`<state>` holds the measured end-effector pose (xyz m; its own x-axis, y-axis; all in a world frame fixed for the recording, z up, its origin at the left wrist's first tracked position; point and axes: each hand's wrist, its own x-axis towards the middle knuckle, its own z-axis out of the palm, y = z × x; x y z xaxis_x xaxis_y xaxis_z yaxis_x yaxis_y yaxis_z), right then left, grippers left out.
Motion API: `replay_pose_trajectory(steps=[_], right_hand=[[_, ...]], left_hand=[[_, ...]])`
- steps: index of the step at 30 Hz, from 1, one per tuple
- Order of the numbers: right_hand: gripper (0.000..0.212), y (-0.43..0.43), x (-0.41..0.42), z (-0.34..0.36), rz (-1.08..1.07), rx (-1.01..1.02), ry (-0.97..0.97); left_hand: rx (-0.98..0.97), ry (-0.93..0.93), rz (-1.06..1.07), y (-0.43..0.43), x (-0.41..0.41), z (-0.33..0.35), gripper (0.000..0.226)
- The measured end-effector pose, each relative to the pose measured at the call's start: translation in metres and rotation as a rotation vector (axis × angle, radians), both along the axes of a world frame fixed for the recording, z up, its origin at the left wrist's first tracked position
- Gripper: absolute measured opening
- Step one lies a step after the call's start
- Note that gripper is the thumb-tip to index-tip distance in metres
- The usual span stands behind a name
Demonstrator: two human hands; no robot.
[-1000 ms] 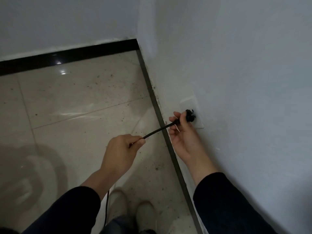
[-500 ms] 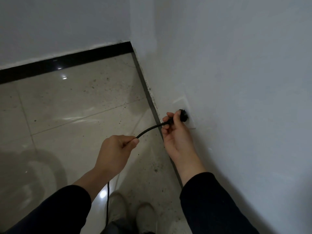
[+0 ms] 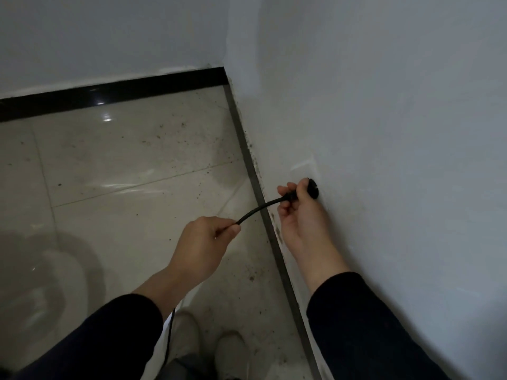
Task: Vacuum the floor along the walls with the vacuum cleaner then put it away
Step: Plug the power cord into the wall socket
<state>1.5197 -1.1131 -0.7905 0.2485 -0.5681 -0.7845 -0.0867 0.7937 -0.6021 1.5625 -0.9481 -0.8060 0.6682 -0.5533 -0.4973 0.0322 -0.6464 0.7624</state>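
The plug (image 3: 313, 187) is now pressed flush against the right wall (image 3: 384, 133), closer in than a second ago. The right hand (image 3: 299, 215) curls its fingers round the plug. The left hand (image 3: 200, 242), nearer, grips the black cord (image 3: 260, 208) in a closed fist. Below it the cord drops toward the floor (image 3: 123, 160).

I find the corner at top centre: back wall (image 3: 109, 37) ahead, side wall (image 3: 384, 119) to the right, floor (image 3: 123, 174) below both. The plug (image 3: 313, 188) sits low against the side wall, held by the right hand (image 3: 300, 218). The cord (image 3: 260, 207) runs left from it to the left hand (image 3: 201, 244), above the floor, then drops beside the shoes (image 3: 230, 352) at the bottom.
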Motion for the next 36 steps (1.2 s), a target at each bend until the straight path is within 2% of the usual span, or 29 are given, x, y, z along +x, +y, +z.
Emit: replay_pose_trajectory(steps=[4,6,8,10,12,15,19,25,28,31,36], right_hand=[[0.031,0.006,0.005,0.004,0.06,-0.049,0.124],[0.035,0.007,0.005,0.013,0.128,-0.06,0.203],[0.032,0.012,0.002,0.027,0.227,-0.079,0.334],[0.025,0.028,0.0,0.042,0.356,-0.113,0.453],[0.019,0.057,-0.003,0.056,0.502,-0.158,0.484],[0.009,0.113,-0.008,0.073,0.742,-0.213,0.444],[0.016,0.197,-0.013,0.092,1.093,-0.228,0.392],[0.018,0.319,-0.021,0.12,1.644,-0.36,0.326],[0.02,0.38,-0.022,0.136,1.785,-0.385,0.24],[0.023,0.446,-0.019,0.154,1.867,-0.404,0.144],[0.015,0.558,-0.002,0.177,1.908,-0.52,-0.052]], left_hand=[[0.014,0.108,-0.029,0.008,-0.006,0.002,0.019],[0.023,0.139,-0.02,0.014,-0.01,0.005,0.03],[0.045,0.162,0.045,0.024,-0.016,0.014,0.041],[0.056,0.149,0.137,0.038,-0.024,0.027,0.043],[0.09,0.102,0.24,0.061,-0.033,0.043,0.041],[0.175,0.048,0.43,0.105,-0.049,0.07,0.039],[0.284,0.053,0.657,0.175,-0.078,0.101,0.039],[0.36,0.032,0.972,0.28,-0.119,0.14,0.037],[0.368,-0.017,1.156,0.335,-0.136,0.161,0.033],[0.389,-0.146,1.312,0.395,-0.147,0.182,0.03],[0.416,-0.466,1.363,0.494,-0.155,0.205,0.028]])
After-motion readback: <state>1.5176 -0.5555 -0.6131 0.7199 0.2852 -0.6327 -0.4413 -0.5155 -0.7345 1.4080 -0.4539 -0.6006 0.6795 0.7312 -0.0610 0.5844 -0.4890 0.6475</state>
